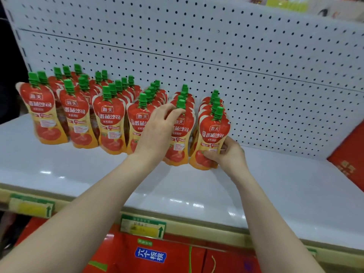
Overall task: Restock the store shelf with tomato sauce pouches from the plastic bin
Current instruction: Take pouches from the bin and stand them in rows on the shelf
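The right hand (226, 154) grips the base of the rightmost pouch (214, 133) at the 3 o'clock end of the shelf (98, 174). The left hand (157, 131) clasps its 9 o'clock neighbour (179, 138) near the cap. A careless nudge could topple the upright pouches behind (204, 103).

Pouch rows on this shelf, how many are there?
6 rows, left to right: first, second, third, fourth, fifth in the left hand, sixth in the right hand. Back pouches partly hidden.
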The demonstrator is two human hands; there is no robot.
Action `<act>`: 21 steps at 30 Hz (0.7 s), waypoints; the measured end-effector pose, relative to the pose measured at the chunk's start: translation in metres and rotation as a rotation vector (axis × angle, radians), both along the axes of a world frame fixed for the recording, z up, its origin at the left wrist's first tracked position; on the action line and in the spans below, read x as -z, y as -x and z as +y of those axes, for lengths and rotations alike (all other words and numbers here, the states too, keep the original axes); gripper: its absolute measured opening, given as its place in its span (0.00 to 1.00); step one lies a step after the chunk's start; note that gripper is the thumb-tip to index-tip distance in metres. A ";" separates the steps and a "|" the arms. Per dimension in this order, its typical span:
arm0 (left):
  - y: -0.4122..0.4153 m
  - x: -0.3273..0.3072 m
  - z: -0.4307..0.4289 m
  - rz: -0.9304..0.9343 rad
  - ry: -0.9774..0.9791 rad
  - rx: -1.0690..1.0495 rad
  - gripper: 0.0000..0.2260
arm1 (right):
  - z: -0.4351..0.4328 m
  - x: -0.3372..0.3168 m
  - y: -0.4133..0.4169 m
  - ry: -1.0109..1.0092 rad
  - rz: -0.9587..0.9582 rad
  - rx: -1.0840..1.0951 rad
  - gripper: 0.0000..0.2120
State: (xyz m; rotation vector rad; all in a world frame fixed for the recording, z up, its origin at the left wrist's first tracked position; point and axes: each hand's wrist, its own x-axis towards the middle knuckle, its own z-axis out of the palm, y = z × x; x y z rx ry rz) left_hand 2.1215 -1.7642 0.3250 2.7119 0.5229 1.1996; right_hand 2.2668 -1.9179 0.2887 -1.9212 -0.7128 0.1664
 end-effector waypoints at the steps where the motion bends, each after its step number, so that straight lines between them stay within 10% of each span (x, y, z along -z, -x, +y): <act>1: 0.000 0.001 0.001 -0.001 0.006 0.012 0.24 | 0.002 0.000 0.001 -0.004 0.000 0.009 0.22; 12: 0.008 0.002 0.012 -0.069 -0.023 0.108 0.22 | 0.000 -0.013 0.017 -0.046 -0.003 0.126 0.26; 16: 0.030 0.004 0.028 -0.203 -0.067 0.055 0.22 | -0.005 -0.029 0.039 -0.146 -0.293 0.348 0.14; 21: 0.048 0.001 0.059 -0.153 -0.002 -0.051 0.30 | 0.032 -0.024 0.065 0.000 -0.291 0.117 0.12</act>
